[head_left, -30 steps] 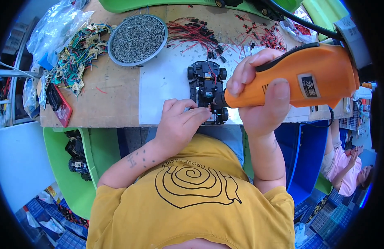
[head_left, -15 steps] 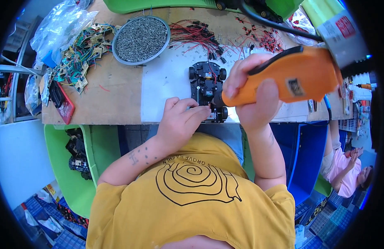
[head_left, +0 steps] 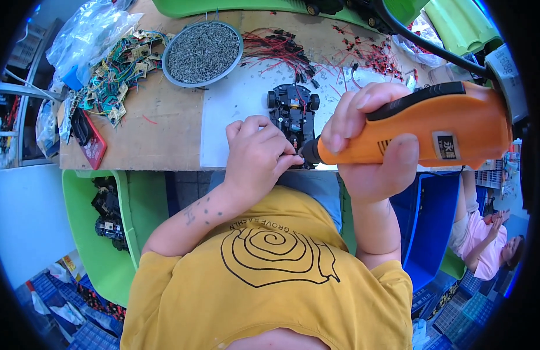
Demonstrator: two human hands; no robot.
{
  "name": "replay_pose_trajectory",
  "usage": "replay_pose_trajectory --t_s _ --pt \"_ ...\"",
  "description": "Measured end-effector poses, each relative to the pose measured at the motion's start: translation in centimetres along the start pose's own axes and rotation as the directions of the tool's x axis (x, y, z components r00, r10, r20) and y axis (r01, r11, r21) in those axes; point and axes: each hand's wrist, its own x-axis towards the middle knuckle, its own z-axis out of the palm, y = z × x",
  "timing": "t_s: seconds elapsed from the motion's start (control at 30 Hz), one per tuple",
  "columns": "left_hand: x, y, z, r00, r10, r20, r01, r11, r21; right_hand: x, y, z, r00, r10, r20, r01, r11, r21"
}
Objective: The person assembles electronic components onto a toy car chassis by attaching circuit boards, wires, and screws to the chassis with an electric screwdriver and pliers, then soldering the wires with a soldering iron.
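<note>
My right hand [head_left: 375, 140] is wrapped round an orange electric screwdriver [head_left: 436, 125] with a black grip strip, its dark tip pointing left. That tip meets the fingertips of my left hand [head_left: 258, 149] at the near end of a black toy car chassis [head_left: 292, 114]. Thumb and fingers of the left hand are pinched together there; whatever small piece they hold is too small to make out. The chassis lies on a white sheet [head_left: 223, 125], two black wheels showing at its far end. Its near end is partly hidden by the left hand and the screwdriver tip.
A round dish of small screws [head_left: 203, 55] stands beyond my left hand. Beside it lie wired circuit boards [head_left: 115, 81], red-and-black leads [head_left: 281, 49] and a red phone-like slab [head_left: 93, 146]. Below the table edge are a green bin [head_left: 77, 233] and a blue bin [head_left: 424, 233]. Another person [head_left: 483, 239] sits at right.
The screwdriver has shifted right and slightly nearer me, its tip now at my left fingertips. My left hand has lifted and curled from lying over the chassis into a pinch.
</note>
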Motion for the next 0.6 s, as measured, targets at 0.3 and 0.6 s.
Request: replay_pose_trajectory --t_s 0.3,0.6 --pt "-0.4 -0.4 0.5 0.998 -0.064 0.021 0.065 0.995 -0.082 -0.1 0.3 -0.2 1.000 0.006 -0.010 -0.006 1.000 0.017" --pt "-0.8 -1.0 0.7 0.991 -0.105 0.087 0.118 0.978 -0.171 -0.2 2.0 -0.3 0.999 -0.009 -0.054 0.009 1.000 -0.011"
